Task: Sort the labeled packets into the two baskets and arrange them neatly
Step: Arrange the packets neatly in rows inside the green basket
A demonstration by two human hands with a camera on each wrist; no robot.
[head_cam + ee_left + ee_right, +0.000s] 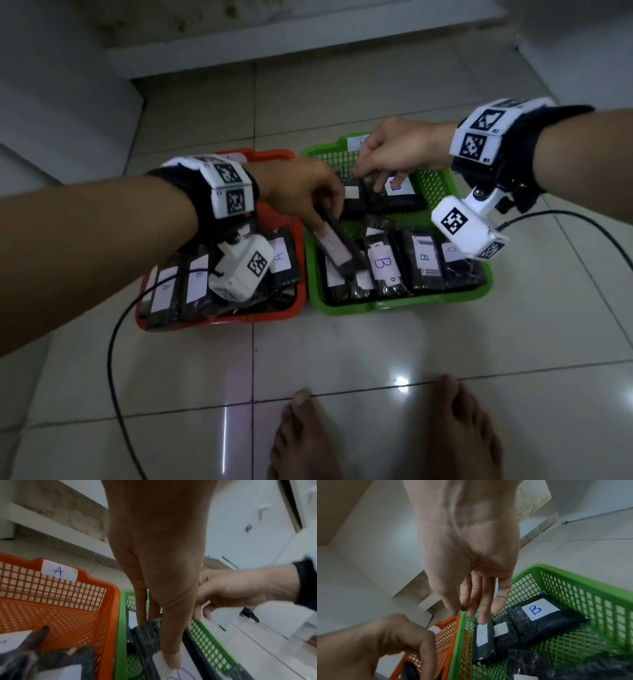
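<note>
Clearly, "B" packets (382, 265) inside green basket (442, 186), "A" packets (197, 284) inside orange basket (219, 320).

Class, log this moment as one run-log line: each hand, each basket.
left hand: holds packet over green basket | right hand: fingers open above B packets | orange basket: A packets

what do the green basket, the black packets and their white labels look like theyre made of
Green basket: looks like moulded plastic, with a smooth rim and open grid walls.
Black packets: seemingly thin glossy plastic film, crinkled and catching light; the contents are not visible.
White labels: likely matte paper stickers, with B handwritten in blue ink.
</note>
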